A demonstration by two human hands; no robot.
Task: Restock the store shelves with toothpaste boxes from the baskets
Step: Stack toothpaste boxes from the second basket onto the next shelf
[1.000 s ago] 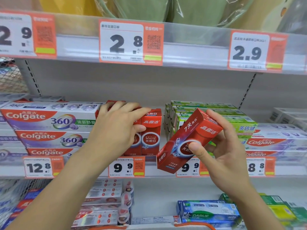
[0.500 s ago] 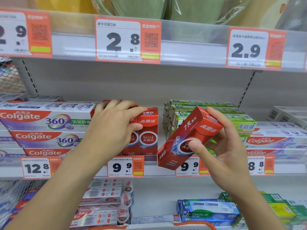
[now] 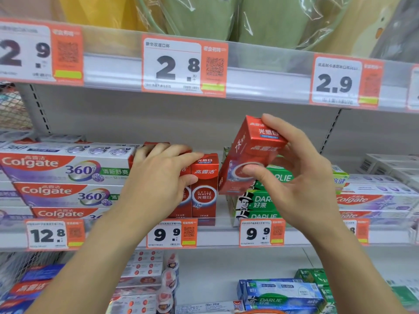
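Right now my right hand (image 3: pixel 292 177) pinches a red toothpaste box (image 3: pixel 251 155) tilted at centre frame, just above the shelf gap; my left hand (image 3: pixel 158 175) grips the upright red boxes (image 3: pixel 204 186) at centre left.

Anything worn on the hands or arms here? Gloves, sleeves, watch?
Nothing worn that shows. Left hand and right hand are bare, no gloves or rings visible. Both forearms are bare down to the frame edge: no sleeves, watch or wristband in view.
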